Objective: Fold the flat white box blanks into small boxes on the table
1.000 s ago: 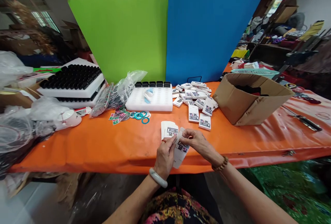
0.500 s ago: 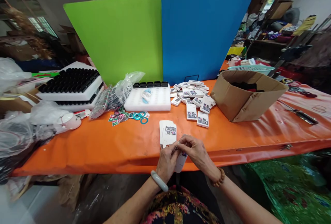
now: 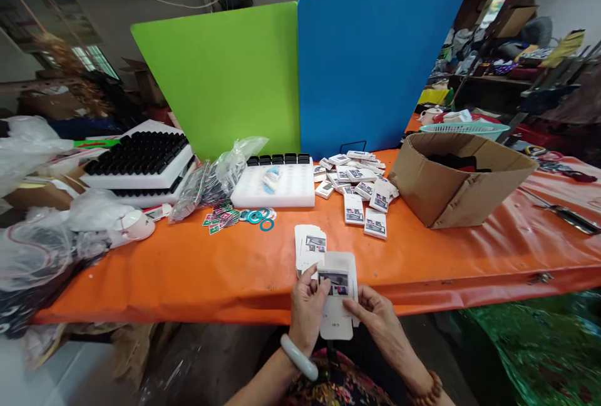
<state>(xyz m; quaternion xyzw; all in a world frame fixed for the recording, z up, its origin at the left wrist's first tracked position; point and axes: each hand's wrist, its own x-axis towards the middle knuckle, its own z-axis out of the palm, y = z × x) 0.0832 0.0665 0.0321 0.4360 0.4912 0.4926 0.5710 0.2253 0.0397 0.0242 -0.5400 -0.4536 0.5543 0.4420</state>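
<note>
Between my two hands is a white printed carton (image 3: 339,315), unfolded and flat, with a picture panel and flaps at both ends. My left hand (image 3: 307,306) pinches its left edge, thumb on the printed face. My right hand (image 3: 375,318) grips the right edge with its thumb on top. Just beyond my left hand, a stack of flat cartons (image 3: 307,246) lies on the orange table. Farther back sits a pile of small folded white boxes (image 3: 359,174), some overlapping and some lying apart at the front.
A cardboard box (image 3: 422,190) with dark items stands right of the pile. A white foam tray (image 3: 291,193) holds black pieces along its back. Teal rings (image 3: 267,224) and printed cards lie left of centre. Foam trays of black pieces (image 3: 141,159) and plastic bags (image 3: 94,212) fill the left.
The flat carton has come up into full view between my hands and is now held spread. My fingers have moved from close together to its opposite edges. The camera view has shifted slightly.
</note>
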